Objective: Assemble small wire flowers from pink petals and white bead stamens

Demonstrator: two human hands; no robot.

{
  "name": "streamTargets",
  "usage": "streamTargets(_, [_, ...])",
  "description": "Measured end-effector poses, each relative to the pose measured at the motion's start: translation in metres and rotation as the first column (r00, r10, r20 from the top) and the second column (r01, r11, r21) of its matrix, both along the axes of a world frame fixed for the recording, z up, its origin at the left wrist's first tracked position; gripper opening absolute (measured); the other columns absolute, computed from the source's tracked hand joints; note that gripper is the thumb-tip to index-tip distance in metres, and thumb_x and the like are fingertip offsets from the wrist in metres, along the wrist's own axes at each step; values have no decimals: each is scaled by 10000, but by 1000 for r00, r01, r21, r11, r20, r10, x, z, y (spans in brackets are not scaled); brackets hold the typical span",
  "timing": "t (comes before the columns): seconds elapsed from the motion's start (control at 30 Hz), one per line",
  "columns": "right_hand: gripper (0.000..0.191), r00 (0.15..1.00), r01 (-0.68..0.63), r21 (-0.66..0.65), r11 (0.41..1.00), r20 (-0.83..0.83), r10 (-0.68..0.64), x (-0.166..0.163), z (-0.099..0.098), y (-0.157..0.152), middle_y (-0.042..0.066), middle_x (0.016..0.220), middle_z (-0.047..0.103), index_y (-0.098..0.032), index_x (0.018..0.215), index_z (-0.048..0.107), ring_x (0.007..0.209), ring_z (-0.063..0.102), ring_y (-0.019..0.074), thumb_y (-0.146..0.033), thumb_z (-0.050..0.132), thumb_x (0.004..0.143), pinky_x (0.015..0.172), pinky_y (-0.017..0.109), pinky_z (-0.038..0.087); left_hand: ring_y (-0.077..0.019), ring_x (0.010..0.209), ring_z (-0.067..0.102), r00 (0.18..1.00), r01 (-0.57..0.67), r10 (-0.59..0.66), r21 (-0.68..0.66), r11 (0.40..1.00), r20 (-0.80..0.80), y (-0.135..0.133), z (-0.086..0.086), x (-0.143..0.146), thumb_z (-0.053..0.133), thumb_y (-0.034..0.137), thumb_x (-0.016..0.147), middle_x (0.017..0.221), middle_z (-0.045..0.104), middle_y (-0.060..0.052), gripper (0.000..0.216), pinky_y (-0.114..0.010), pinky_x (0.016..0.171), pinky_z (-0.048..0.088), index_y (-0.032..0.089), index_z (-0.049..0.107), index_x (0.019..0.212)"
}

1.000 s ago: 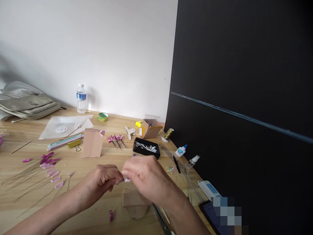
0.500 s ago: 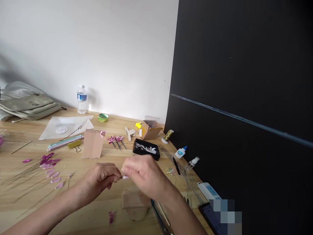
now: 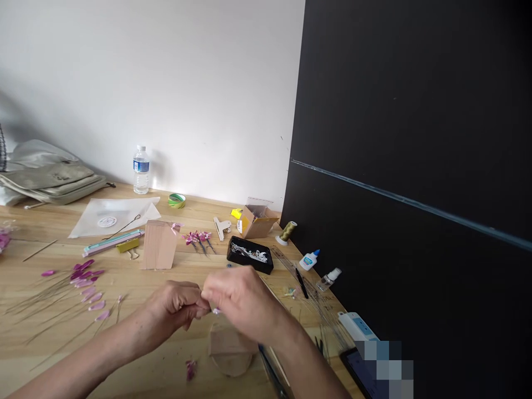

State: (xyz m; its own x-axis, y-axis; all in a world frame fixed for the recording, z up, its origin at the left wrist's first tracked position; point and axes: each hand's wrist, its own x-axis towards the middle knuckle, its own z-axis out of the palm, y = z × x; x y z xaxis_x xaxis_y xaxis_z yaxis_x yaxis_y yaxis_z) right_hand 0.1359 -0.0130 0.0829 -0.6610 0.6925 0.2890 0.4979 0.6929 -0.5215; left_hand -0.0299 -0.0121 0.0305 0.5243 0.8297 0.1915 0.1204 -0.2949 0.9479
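My left hand [image 3: 185, 303] and my right hand [image 3: 236, 299] meet over the near middle of the wooden table, both with fingers closed in a pinch. A small pale pink flower [image 3: 216, 312] pokes out at the left fingertips, below the right-hand fingers; its stem is hidden. What the right fingers grip is too small and covered to make out. Beneath the hands lies a round wooden block [image 3: 230, 354], with a dark pink flower piece [image 3: 190, 370] to its left. Pink petals on thin wires [image 3: 89, 282] are spread out left of my left hand.
A wooden block [image 3: 160, 246] stands beyond my left hand, near finished flower sprigs [image 3: 199, 239]. Behind my right hand sits a black tray [image 3: 249, 256] of metal bits. Glue [image 3: 310, 259], a spray bottle [image 3: 328, 280] and a power strip [image 3: 357, 327] line the black panel.
Both hands stay pinched together. The right fingers have shifted slightly left over the left fingertips, and the pale pink flower now sits a little lower.
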Motion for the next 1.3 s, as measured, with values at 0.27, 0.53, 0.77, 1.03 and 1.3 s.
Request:
streamTargets(0.27, [293,921,201,-270,942,-275,-275,-3,-54,3,-54,538,313,-174,590,452,505,314,85,-305,386,845,479,202,265,-108,458,429,949,-213,250,-198,957,191,4,11,-4,608,306,692,485,506,22,193,-234,507,369,175,624,550])
streamTargets(0.53, [230,985,43,137,990,161,-65,-14,-6,-18,-9,565,485,-173,577,502,520,397,107,-102,416,777,491,230,273,-114,462,466,965,-261,259,111,959,32,7,-4,2,585,228,673,480,538,16,155,-208,465,344,195,636,531])
streamTargets(0.77, [240,969,109,-201,973,-198,-149,10,-28,24,-51,541,400,-160,577,494,535,390,84,-222,461,806,513,191,305,-112,453,465,988,-7,35,-184,983,148,-7,11,1,606,290,693,506,522,15,154,-242,516,384,168,638,605])
streamTargets(1.03, [245,987,157,66,985,-46,-154,-12,-44,-25,-34,521,384,-172,582,467,503,369,100,-154,365,804,488,224,270,-111,475,468,960,-227,240,-100,969,146,7,2,-2,581,251,697,520,519,23,138,-225,500,373,174,597,584])
streamTargets(1.3, [267,981,71,-103,992,-172,-88,9,-23,15,-50,521,369,-167,568,476,505,367,84,-242,438,821,499,196,291,-99,503,473,996,53,-45,-106,993,80,-2,4,-3,509,257,774,539,511,28,184,-219,542,376,160,592,642])
